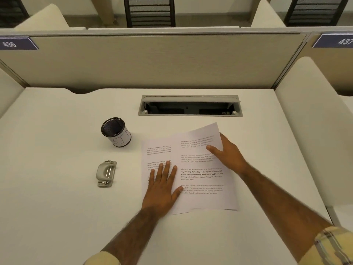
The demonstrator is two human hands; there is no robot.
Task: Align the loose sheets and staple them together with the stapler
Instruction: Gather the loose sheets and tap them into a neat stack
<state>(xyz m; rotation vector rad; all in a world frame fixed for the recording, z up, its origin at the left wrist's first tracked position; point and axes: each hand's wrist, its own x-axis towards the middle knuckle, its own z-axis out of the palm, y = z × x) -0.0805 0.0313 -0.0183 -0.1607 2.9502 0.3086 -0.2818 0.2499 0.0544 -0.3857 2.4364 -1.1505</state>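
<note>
Right grip (229,153) pinched on the sheets' (200,169) right edge, left grip (162,186) flat and open on their near-left part, on the tabletop (57,207) right of the stapler (106,174): thin, floppy, slippery paper, likely best squared by tapping edges, not pushed from the middle.

Left hand (162,185) flat, fingers spread; right hand (229,153) in a thumb-over pinch on sheet (198,136) edge.

White desk (57,197), black mesh cup (115,131) with paper label standing upright on it; open cable tray (190,107) recessed near back edge; beige partition (152,62) behind, blue tags 436 (17,44) and 437 (336,41); dark chair (150,12) beyond
</note>
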